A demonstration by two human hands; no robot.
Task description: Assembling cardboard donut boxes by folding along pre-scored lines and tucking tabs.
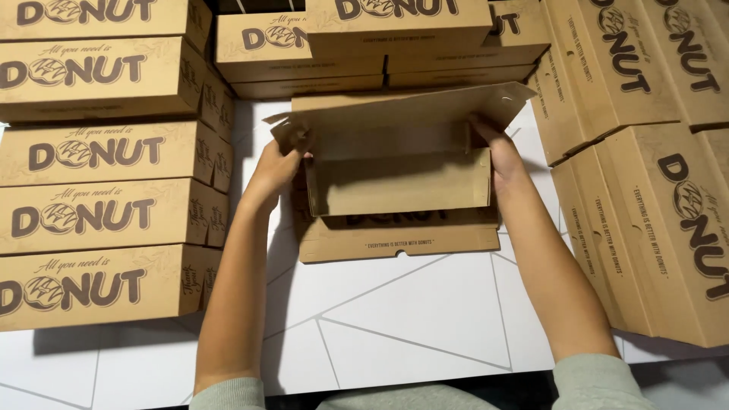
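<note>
A half-folded brown cardboard box (399,178) lies open on the white table (395,319), its printed lid flat toward me. My left hand (275,168) grips the box's left side flap near the back wall. At the right end, my right hand (501,156) grips the right side where the back panel meets the corner flap. The back panel (395,118) stands raised and tilted between both hands.
Folded brown boxes with dark lettering are stacked at the left (99,220), along the back (380,45) and at the right (653,220), leaning. The table's near edge (425,383) runs along the bottom, with thin grey lines across its surface.
</note>
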